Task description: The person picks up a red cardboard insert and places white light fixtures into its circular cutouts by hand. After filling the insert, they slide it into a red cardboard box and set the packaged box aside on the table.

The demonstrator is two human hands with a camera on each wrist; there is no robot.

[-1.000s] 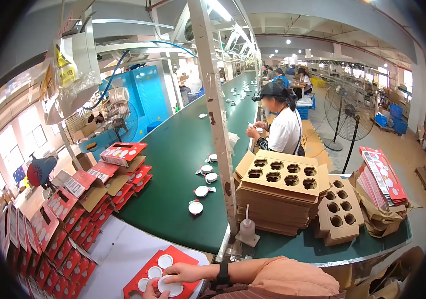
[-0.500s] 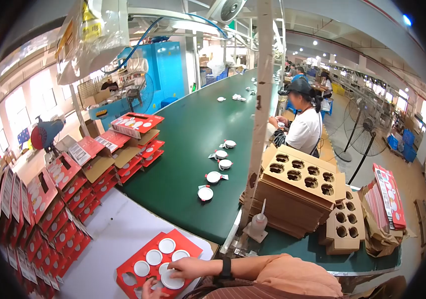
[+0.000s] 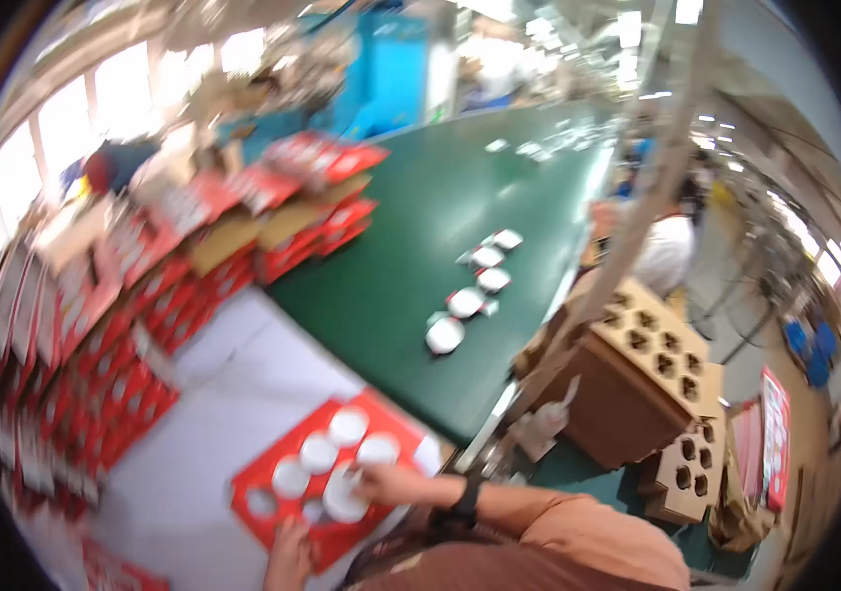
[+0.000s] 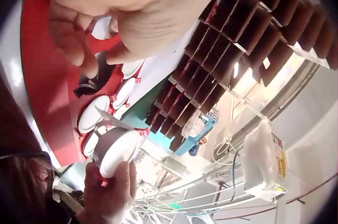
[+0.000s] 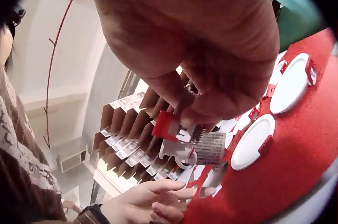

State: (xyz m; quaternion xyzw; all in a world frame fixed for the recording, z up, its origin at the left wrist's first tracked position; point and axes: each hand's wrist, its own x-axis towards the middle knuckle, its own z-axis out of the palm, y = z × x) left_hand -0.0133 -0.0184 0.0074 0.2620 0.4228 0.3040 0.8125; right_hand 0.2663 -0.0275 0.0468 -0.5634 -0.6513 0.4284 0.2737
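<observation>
A red carton panel [image 3: 273,519] with round cut-outs lies on the white table, several white round light fittings [image 3: 318,453] seated in it. My right hand [image 3: 391,486] pinches another white round light fitting [image 3: 345,495] over the panel. In the right wrist view, a red clip, a spring and a printed label show on this held fitting [image 5: 170,124] below the fingers. My left hand [image 3: 291,555] is at the panel's near edge. In the left wrist view, its loosely bent fingers [image 4: 74,44] touch around a dark cut-out [image 4: 97,78] in the panel.
Stacked red cartons [image 3: 145,374] stand along the left. Beyond the table, a green conveyor belt [image 3: 381,325] carries several white fittings [image 3: 466,302]. At right are a post [image 3: 603,281], a squeeze bottle [image 3: 544,424] and stacked brown cardboard inserts [image 3: 627,394]. Another person [image 3: 665,251] is beside the belt.
My left hand has come away from the fitting in my right hand and moved to a cut-out. The head view has swung left and blurred.
</observation>
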